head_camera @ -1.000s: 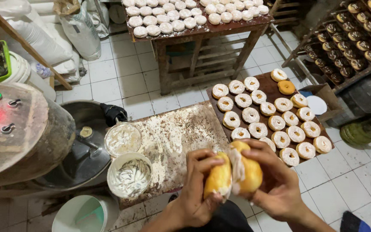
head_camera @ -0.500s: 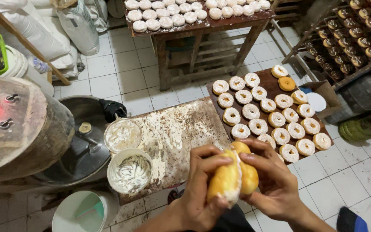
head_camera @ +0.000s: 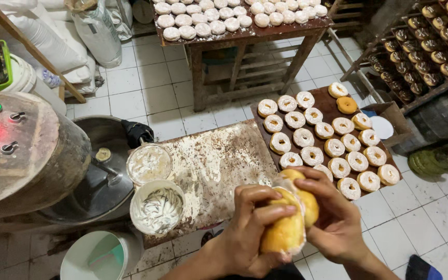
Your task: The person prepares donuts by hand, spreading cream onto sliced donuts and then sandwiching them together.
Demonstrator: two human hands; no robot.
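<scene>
Head view: we hold a split golden bun [head_camera: 291, 218] in both hands, low and right of centre, above the floured board's near edge.

Our left hand [head_camera: 247, 233] wraps the near half, fingers curled and pressed together over its top; our right hand [head_camera: 333, 223] cups the far half, fingers bent around it, and white filling shows in the gap between the halves. Beyond our hands the floured board [head_camera: 211, 166] lies flat, with two tubs of white cream [head_camera: 156, 207] at its left edge. Right of it, a brown tray [head_camera: 333, 106] carries rows of sugared doughnuts [head_camera: 312, 155].
</scene>
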